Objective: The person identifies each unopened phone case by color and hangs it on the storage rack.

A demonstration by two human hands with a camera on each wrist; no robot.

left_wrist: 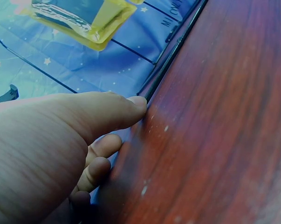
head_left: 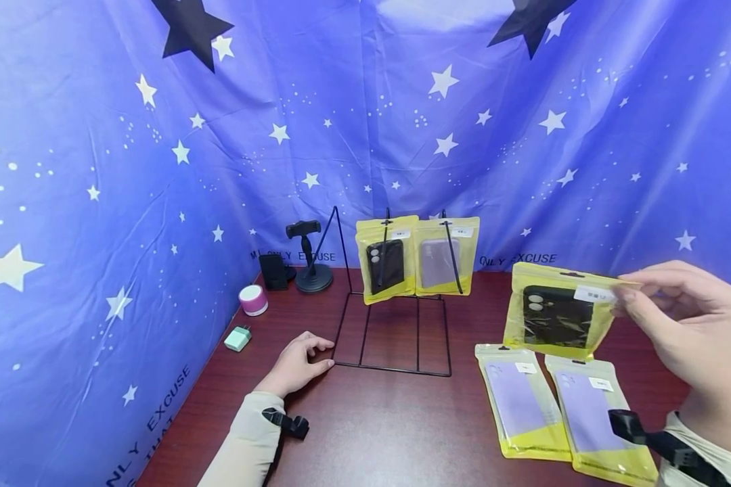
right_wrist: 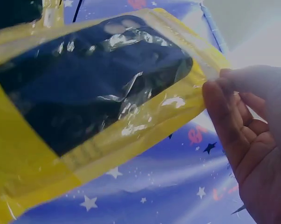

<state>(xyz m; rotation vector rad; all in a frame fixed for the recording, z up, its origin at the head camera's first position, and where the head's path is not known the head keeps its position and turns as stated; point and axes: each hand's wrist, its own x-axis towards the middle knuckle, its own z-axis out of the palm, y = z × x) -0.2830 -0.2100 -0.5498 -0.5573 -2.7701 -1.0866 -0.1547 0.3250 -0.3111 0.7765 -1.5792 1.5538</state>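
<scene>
My right hand [head_left: 700, 318] pinches the edge of a clear-and-yellow pouch [right_wrist: 98, 88] with a black phone case inside. In the head view this pouch is raised, overlapping the tops of two pouches on the table. A black wire display rack [head_left: 390, 370] stands mid-table. My left hand [head_left: 298, 362] is at its front left corner, thumb and forefinger around the wire. In the left wrist view the thumb presses the rack's bar [left_wrist: 170, 63]. From the rack's hooks hang a pouch with a black case [head_left: 386, 267] and one with a lilac case [head_left: 438, 264].
Two pouches with lilac cases [head_left: 518, 399] [head_left: 593, 412] lie on the right of the brown table [head_left: 390, 433]. At the back left are a black phone stand [head_left: 313, 277], a dark block-shaped item [head_left: 273, 272], a pink-and-white cylinder [head_left: 253, 301] and a mint charger plug [head_left: 237, 339]. A starry blue cloth [head_left: 341, 122] hangs behind.
</scene>
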